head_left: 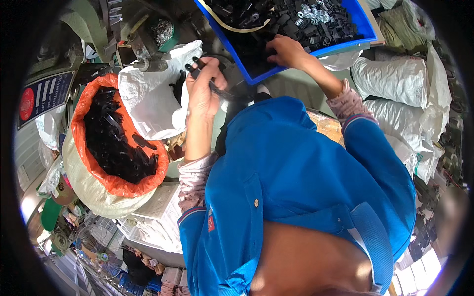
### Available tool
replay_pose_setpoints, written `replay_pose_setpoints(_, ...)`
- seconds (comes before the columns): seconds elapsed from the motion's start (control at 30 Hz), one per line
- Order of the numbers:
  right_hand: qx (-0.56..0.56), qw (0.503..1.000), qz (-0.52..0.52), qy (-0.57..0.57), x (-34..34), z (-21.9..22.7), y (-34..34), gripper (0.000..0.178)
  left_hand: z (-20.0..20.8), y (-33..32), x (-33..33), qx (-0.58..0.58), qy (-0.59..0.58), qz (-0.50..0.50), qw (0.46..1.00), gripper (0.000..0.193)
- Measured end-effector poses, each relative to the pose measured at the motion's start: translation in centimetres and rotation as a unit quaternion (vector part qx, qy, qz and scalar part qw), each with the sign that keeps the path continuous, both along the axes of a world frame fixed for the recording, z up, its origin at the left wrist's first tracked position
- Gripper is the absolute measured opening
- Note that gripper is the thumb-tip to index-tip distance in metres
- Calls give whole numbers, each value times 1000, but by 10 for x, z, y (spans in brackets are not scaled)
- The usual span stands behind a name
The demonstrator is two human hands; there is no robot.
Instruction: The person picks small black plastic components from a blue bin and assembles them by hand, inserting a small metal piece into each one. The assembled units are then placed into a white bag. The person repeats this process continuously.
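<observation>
My left hand (205,86) is closed round a curved black plastic piece (217,90), which slants down to the right out of my grip. Two dark rounded tips stick out above its fingers. At the left end of a blue tray (254,79), my right hand (289,52) reaches in with bent fingers pressed together. Its fingertips sink among dark parts, so what they hold is hidden. Small black plastic parts (328,33) fill the tray's right side, with a heap of silvery springs or rings (314,14) on top. A cream-coloured hoop (242,29) surrounds more black pieces.
Left of me stands an orange-lined sack (81,116) full of black plastic pieces (118,140). A white woven sack (150,101) leans between it and my left hand. A green tub (173,42) with metal bits is behind. Stuffed white sacks (390,81) are stacked at right.
</observation>
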State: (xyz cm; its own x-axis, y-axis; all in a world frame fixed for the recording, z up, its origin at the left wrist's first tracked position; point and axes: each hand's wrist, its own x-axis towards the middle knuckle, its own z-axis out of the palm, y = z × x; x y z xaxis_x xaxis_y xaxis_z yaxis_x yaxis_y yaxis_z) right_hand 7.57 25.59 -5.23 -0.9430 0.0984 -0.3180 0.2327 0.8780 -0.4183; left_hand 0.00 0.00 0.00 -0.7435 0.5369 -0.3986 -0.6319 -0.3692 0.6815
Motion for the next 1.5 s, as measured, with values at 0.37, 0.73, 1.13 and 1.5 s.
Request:
replay_pose_setpoints(0.37, -243, 892, -110, 365, 66, 47, -22, 37, -3, 64, 34, -54, -79, -138, 986, 30)
replay_pose_setpoints(0.73, -47, 881, -253, 396, 54, 15, 34, 20, -7, 77, 20, -16, -32, -152, 988, 42)
replay_pose_setpoints(1.13, -294, 858, -336, 257, 38, 21, 72, 12, -4, 129, 12, -1, 44, -177, 983, 33)
replay_pose_setpoints(1.5, -457, 794, -326, 231, 81, 37, 62, 9, -19, 183, 38, -67, 152, -158, 973, 33)
